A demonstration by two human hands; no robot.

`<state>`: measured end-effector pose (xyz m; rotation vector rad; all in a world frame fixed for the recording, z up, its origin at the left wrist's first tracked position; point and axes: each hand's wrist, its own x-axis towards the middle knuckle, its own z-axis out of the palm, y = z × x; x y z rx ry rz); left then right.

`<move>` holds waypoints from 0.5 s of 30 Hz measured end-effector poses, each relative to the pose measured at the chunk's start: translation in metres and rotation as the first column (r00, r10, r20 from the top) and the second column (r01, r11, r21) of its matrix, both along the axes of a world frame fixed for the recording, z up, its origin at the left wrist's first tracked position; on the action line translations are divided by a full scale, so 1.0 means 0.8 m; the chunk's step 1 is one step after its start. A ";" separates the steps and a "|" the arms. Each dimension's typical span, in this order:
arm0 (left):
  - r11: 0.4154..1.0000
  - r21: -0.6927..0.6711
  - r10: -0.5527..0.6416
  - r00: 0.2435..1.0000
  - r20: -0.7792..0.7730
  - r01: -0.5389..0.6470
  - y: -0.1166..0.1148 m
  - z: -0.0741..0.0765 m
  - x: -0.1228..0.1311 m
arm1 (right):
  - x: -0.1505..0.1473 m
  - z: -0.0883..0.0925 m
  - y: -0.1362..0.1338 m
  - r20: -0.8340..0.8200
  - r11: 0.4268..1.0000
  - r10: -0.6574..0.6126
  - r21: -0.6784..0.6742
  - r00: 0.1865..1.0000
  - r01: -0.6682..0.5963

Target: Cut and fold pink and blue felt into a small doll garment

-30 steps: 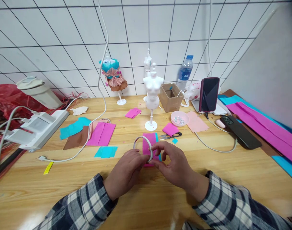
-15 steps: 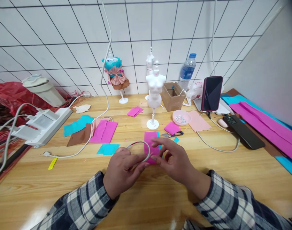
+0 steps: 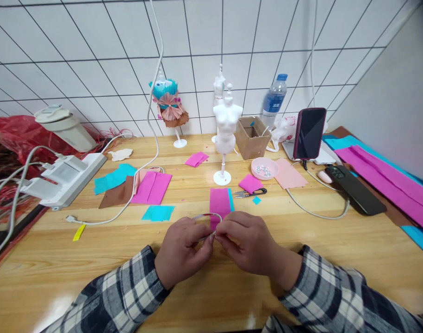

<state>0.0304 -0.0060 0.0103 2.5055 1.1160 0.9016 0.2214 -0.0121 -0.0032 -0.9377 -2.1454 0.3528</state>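
A narrow, pale ring that looks like a roll of tape (image 3: 216, 215) is held in my left hand (image 3: 183, 247), pinched between thumb and fingers. My right hand (image 3: 249, 240) is closed, its thumb and fingertips pinched together at the ring's right edge. Whatever lies between those fingertips is too small to make out. Just beyond the hands, a folded magenta paper piece (image 3: 219, 200) with a blue strip along its right side lies on the table, partly covered by ring and fingers. Thread snips (image 3: 251, 193) lie behind my right hand.
White mannequin (image 3: 227, 122) stands ahead, a dressed mannequin (image 3: 170, 104) farther left. Cardboard box (image 3: 251, 143), pink bead dish (image 3: 263, 169), bottle (image 3: 274, 99), and phones (image 3: 308, 134) sit right. Paper pieces (image 3: 152, 187), a white cable (image 3: 110, 219) and power strip (image 3: 72, 180) lie left.
My right hand has moved left and its spread fingers have closed at the ring's edge. The ring has tilted flatter and sits slightly lower between the hands.
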 end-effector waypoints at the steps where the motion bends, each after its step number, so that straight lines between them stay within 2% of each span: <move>1: 1.000 -0.030 0.007 1.000 0.028 -0.007 -0.002 0.001 0.002 | 0.000 0.000 -0.001 0.030 0.997 0.010 0.070 1.000 -0.012; 3: 0.989 -0.144 0.042 0.995 0.089 -0.029 0.000 0.003 0.000 | 0.000 0.002 -0.003 0.071 0.981 0.010 0.194 0.997 -0.023; 5: 0.962 -0.256 0.139 0.977 0.161 -0.095 0.011 0.003 -0.010 | -0.001 0.005 -0.007 0.084 0.959 0.018 0.282 0.996 -0.042; 6: 0.943 -0.291 0.224 0.954 0.199 -0.161 0.021 0.002 -0.019 | -0.002 0.006 -0.010 0.084 0.949 0.032 0.311 0.996 -0.057; 8: 0.908 -0.247 0.397 0.885 0.244 -0.340 0.046 -0.001 -0.042 | -0.005 0.008 -0.011 0.040 0.955 0.066 0.287 0.997 -0.075; 9: 0.897 -0.193 0.436 0.870 0.229 -0.398 0.060 -0.003 -0.054 | -0.006 0.008 -0.010 -0.019 0.975 0.072 0.210 0.997 -0.066; 10: 0.907 -0.124 0.419 0.891 0.174 -0.403 0.073 -0.006 -0.065 | -0.007 0.007 -0.008 -0.101 0.995 0.058 0.088 0.993 -0.049; 11: 0.937 -0.033 0.350 0.934 0.073 -0.349 0.085 -0.010 -0.075 | -0.007 0.006 -0.004 -0.189 0.997 0.018 -0.069 0.982 -0.032; 12: 0.958 0.035 0.285 0.957 -0.051 -0.284 0.096 -0.015 -0.082 | -0.006 0.004 0.002 -0.270 0.970 -0.042 -0.242 0.962 -0.026; 13: 0.964 0.082 0.264 0.953 -0.148 -0.254 0.103 -0.020 -0.087 | -0.005 0.002 0.007 -0.334 0.914 -0.112 -0.405 0.936 -0.035; 15: 0.971 0.110 0.235 0.931 -0.280 -0.212 0.113 -0.030 -0.091 | 0.000 -0.002 0.017 -0.404 0.743 -0.247 -0.662 0.881 -0.095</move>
